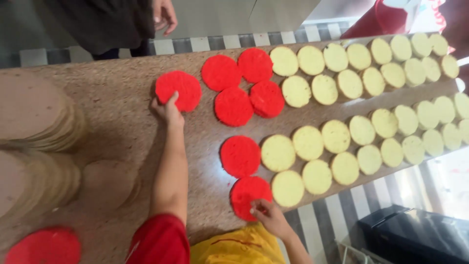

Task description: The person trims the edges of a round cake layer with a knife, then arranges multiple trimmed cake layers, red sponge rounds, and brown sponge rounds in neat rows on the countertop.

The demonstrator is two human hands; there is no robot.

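Left hand (168, 108): fingers flat on near edge of lone red disc (178, 90), pressing or sliding rather than pinching; disc lies flat on counter (117, 112), apart from red cluster (242, 83) to its right. Right hand (266, 215): fingertips curled onto edge of near red disc (249, 195), light hold at rim, not lifted; disc touching yellow disc (287, 188) and sitting just below another red disc (239, 155). Can't tell whether thumbs sit underneath either disc.

Judgement on doing it well:
- Keep discs flat; look soft, likely to crack if bent or lifted by one edge.
- Slide with spread fingers, or support from below.
- Butt lone disc against cluster without overlap, matching the two double rows of yellow discs (371, 80).
- Watch near row: sits close to counter edge, easy to push off.
- Keep sleeve clear of brown stacks (34, 122) on left.

Another person's hand (163, 14) at far side, not involved.
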